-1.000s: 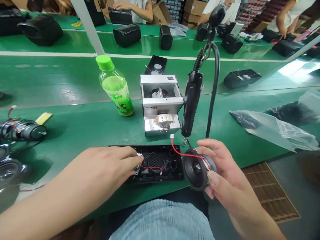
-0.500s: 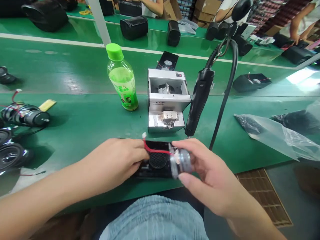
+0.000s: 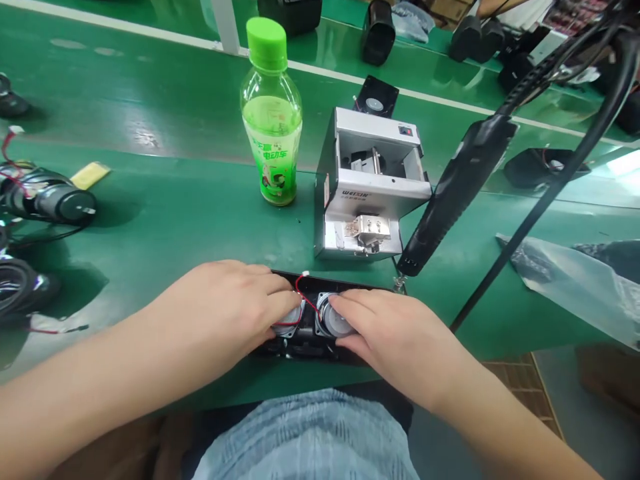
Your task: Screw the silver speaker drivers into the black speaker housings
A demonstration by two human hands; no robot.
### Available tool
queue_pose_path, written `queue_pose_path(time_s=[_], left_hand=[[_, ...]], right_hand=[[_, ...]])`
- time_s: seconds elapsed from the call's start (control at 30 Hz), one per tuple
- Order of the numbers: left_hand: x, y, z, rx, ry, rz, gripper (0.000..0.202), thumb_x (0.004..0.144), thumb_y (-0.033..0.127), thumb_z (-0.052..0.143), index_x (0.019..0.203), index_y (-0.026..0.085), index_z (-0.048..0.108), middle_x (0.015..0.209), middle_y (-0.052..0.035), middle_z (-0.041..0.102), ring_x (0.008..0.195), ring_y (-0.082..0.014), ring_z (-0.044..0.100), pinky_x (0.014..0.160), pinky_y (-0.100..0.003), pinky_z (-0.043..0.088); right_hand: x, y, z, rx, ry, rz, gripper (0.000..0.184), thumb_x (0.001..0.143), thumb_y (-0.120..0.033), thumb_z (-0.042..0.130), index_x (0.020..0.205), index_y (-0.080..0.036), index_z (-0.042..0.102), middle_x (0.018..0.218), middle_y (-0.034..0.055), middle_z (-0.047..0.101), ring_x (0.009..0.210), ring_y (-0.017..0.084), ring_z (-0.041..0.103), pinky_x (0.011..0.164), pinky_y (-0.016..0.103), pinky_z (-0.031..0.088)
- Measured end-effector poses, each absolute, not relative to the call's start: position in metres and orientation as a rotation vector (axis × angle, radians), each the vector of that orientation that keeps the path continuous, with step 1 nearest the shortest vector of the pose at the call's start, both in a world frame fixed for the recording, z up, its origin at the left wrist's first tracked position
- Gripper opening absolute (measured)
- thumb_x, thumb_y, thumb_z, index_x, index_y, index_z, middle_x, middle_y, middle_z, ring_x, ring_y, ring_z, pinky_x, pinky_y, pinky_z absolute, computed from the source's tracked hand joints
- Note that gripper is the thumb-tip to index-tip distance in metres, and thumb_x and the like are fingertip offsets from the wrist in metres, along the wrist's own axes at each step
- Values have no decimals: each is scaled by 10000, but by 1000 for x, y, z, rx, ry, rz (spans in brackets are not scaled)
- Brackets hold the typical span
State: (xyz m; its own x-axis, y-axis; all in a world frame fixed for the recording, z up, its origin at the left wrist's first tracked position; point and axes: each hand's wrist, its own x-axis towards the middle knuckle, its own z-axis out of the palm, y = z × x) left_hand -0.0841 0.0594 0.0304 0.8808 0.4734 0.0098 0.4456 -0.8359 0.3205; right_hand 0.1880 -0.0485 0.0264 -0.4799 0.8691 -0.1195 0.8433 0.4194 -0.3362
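The left hand (image 3: 225, 307) and right hand (image 3: 395, 333), fingers half curled, press on the left speaker (image 3: 289, 319) and right speaker (image 3: 334, 319), holding both down in a black housing (image 3: 320, 283) at the near edge of the bench (image 3: 165, 207).

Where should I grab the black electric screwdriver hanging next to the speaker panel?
Grip the black electric screwdriver around the middle of its long body, coming from the right with your right hand. It hangs tilted, with its cable leaving the upper end and its bit end pointing down by the black speaker panel, so the middle is the free stretch, away from both.
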Motion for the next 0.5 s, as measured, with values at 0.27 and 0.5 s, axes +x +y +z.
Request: queue_pose_path(time_s=[0.27,0.5], left_hand=[[-88,58,21,2937,511,257,286,1054,262,526,1095,238,808,1120,-61,859,855,-285,821,674,-434,595],[-87,55,23,2929,548,271,387,1088,235,425,1121,262,810,1166,-24,865,883,-253,840,652,-407,566]], right_hand=[[190,-49,18,-1529,-2622,510,398,1104,-345,553,1455,-157,573,1419,175,747,1192,340,783,875,514,714],[191,-47,16,-1471,-2631,527,401,1098,-359,577,1444,-157,582,1432,151,751,1251,337,764,964,518,701]])
